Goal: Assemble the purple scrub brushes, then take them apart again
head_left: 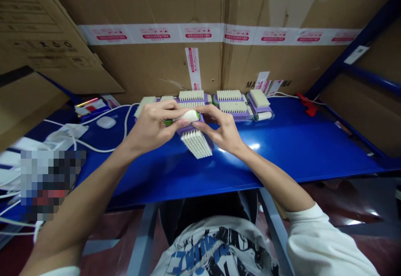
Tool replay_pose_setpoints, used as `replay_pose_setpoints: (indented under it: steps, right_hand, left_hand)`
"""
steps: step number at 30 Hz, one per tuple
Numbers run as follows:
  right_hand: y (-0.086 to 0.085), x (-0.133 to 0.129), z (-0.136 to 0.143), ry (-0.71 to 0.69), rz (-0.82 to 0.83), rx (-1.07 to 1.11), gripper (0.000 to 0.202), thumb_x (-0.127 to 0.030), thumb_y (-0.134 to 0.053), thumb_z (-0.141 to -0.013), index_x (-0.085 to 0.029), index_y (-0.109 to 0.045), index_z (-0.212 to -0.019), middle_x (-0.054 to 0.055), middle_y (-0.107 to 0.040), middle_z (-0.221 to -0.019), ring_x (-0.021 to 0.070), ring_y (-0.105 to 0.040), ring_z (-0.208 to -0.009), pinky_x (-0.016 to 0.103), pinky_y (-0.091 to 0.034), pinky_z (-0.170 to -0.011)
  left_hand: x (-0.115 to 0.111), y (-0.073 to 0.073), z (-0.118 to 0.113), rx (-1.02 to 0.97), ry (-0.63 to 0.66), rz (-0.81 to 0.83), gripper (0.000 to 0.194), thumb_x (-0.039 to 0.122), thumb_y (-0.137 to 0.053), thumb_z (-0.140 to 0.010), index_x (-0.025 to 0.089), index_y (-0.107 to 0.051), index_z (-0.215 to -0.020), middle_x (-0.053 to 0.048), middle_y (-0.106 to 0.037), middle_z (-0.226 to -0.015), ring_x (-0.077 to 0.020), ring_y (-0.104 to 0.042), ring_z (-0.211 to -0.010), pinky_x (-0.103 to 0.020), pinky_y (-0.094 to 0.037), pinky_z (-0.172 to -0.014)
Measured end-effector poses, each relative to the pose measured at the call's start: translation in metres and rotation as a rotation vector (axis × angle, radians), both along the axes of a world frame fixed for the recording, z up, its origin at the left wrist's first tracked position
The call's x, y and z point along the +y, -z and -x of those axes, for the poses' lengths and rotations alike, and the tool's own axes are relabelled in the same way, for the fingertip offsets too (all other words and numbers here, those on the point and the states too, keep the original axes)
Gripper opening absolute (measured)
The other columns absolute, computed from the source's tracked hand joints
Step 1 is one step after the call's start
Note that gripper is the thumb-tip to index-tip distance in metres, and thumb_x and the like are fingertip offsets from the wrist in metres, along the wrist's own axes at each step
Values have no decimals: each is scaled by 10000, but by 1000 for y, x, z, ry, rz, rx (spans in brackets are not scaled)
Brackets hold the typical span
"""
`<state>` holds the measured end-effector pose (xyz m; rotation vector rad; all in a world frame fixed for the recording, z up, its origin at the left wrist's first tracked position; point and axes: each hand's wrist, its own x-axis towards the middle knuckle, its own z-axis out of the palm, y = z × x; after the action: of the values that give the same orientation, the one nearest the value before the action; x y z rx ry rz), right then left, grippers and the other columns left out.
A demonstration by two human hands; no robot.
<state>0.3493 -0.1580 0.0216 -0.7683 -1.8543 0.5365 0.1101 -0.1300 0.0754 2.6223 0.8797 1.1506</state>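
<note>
A scrub brush with a white rounded handle, a green end, a purple base and dense cream bristles is held above the blue table. My left hand pinches the handle from the left between thumb and fingers. From the right, the thumb and fingers of my right hand close on its green end. The bristles face down and toward me. Behind my hands stands a row of similar purple brushes, bristles up, some in clear packaging. My left hand partly hides those on the left.
Cardboard walls off the back of the blue table. At left are a white mouse, white cables, a power strip and a blurred-out patch. A red object lies at the back right, near a blue metal frame.
</note>
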Motion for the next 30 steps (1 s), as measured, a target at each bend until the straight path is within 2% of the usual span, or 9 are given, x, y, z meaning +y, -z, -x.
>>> replay_pose_setpoints:
  steps: [6, 10, 13, 17, 21, 23, 25, 27, 30]
  right_hand:
    - [6, -1, 4, 19, -51, -7, 379, -433, -689, -1144, -257, -746, -1475, 79, -810, -1460, 228, -782, -1300, 417, -627, -1156]
    - [9, -4, 7, 2, -54, -20, 386, -446, -675, -1153, -241, -732, -1475, 89, -817, -1410, 223, -781, -1226, 407, -649, -1108]
    - [10, -5, 7, 27, -90, -47, 381, -458, -624, -1178, -234, -720, -1471, 93, -810, -1404, 212, -770, -1200, 392, -648, -1092]
    - [14, -4, 11, 44, -177, 3, 406, -474, -591, -1196, -194, -698, -1471, 104, -808, -1390, 210, -761, -1221, 389, -642, -1097]
    - [14, -3, 15, 55, -194, -19, 353, -404, -597, -1206, -193, -685, -1475, 81, -792, -1440, 189, -733, -1271, 378, -612, -1154]
    - [12, 0, 13, 45, -183, -38, 345, -403, -616, -1201, -200, -685, -1470, 58, -785, -1455, 170, -722, -1277, 347, -600, -1165]
    - [12, 3, 8, 27, -190, -32, 353, -413, -628, -1194, -189, -681, -1461, 63, -781, -1443, 174, -719, -1288, 343, -595, -1170]
    - [13, 7, 2, 37, -189, -37, 359, -436, -619, -1194, -186, -677, -1445, 83, -780, -1415, 198, -726, -1286, 373, -606, -1157]
    - [16, 11, -3, 83, -187, -54, 370, -481, -620, -1187, -186, -686, -1401, 101, -781, -1355, 225, -736, -1239, 411, -629, -1119]
  left_hand:
    - [-7, -1, 5, -34, -1, 81, 307, 536, -758, -1044, 274, -913, -999, -37, -723, -823, -198, -631, -714, -338, -512, -687]
    - [-19, -4, -3, 23, -84, 1, 321, 553, -765, -1030, 262, -893, -1070, -47, -751, -894, -219, -661, -781, -342, -502, -718]
    - [-19, -3, -13, 2, -96, -44, 359, 585, -772, -1014, 242, -878, -994, -56, -755, -885, -222, -663, -786, -341, -481, -708]
    - [-14, -7, -19, -41, -63, 94, 370, 567, -795, -987, 235, -864, -840, -22, -645, -737, -178, -557, -676, -330, -427, -637]
    - [-13, -22, -19, -36, -63, 268, 307, 531, -889, -884, 235, -875, -804, -2, -607, -705, -150, -500, -635, -316, -373, -573]
    - [-11, -28, -19, -1, -74, 288, 321, 553, -889, -880, 246, -878, -792, -8, -590, -700, -144, -475, -618, -320, -335, -550]
    - [-8, -30, -19, 90, -52, 240, 367, 620, -818, -940, 269, -897, -864, -26, -651, -770, -163, -532, -661, -334, -385, -596]
    - [-4, -26, -17, 172, -11, 185, 447, 693, -728, -996, 287, -913, -1025, -47, -759, -946, -207, -659, -808, -349, -501, -731]
    - [-1, -13, -13, 134, -9, 176, 524, 711, -705, -1036, 245, -897, -1178, -72, -834, -1150, -259, -751, -1021, -363, -594, -937]
